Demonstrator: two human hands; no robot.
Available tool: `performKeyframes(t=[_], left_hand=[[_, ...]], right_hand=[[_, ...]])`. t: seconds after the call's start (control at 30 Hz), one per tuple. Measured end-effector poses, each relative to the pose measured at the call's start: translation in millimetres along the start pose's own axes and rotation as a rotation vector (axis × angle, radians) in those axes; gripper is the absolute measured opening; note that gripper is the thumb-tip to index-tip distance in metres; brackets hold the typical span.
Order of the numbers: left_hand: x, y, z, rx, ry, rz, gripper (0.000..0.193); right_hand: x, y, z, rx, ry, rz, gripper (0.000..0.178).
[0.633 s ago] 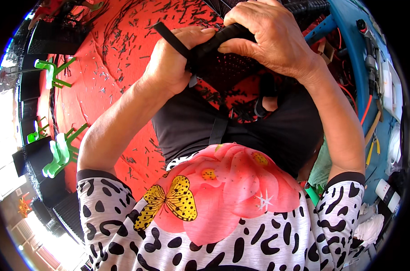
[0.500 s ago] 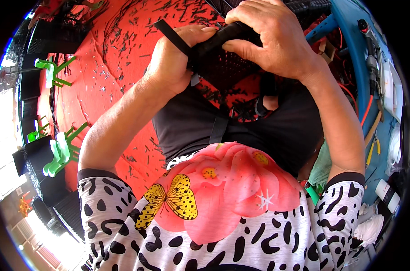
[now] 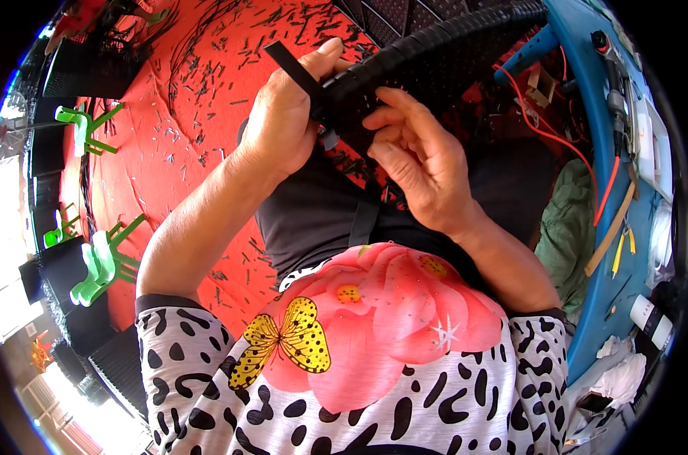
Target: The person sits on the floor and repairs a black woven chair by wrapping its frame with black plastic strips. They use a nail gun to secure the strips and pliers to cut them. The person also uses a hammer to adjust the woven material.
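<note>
A black wicker piece (image 3: 465, 74) with a thick strip-wrapped rim (image 3: 427, 42) lies across the top middle, over my lap. My left hand (image 3: 278, 121) is closed round the near left end of that rim, thumb along the top. A flat black strip (image 3: 292, 68) sticks out up and to the left past this hand. Just below the rim is my right hand (image 3: 431, 171), off the rim, with fingers half bent and thumb apart. I see nothing held in it. Its fingertips are close to the woven underside; whether they touch it I cannot tell.
Black strip offcuts (image 3: 203, 72) litter the red floor covering (image 3: 154, 174). Green-and-white small chairs (image 3: 105, 265) stand at the left. On the right, a blue table (image 3: 586, 345) carries a corded tool (image 3: 615, 91) and yellow-handled scissors (image 3: 624, 246). A green cloth (image 3: 567, 235) hangs beside it.
My right hand has let go of the rim and dropped down toward me, baring the wrapped rim. My left hand keeps its grip at nearly the same place.
</note>
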State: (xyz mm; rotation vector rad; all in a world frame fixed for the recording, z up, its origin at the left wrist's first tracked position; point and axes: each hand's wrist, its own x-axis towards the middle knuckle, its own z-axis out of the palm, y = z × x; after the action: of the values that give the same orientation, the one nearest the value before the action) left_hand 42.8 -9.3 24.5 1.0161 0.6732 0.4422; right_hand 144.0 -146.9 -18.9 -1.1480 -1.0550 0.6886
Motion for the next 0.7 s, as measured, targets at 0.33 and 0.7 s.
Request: performKeyframes(t=[0.33,0.7], left_hand=[[-0.3,-2.3,2.2,0.054,-0.024,0.202,0.037],[-0.1,-1.5,9.3,0.14,0.027,0.197,0.034]], right_hand=[[-3.1,2.9,0.8,-0.29,-0.015,-0.145,0.063],[8.0,-6.5,2.2,0.507,-0.004,0.215,0.043]])
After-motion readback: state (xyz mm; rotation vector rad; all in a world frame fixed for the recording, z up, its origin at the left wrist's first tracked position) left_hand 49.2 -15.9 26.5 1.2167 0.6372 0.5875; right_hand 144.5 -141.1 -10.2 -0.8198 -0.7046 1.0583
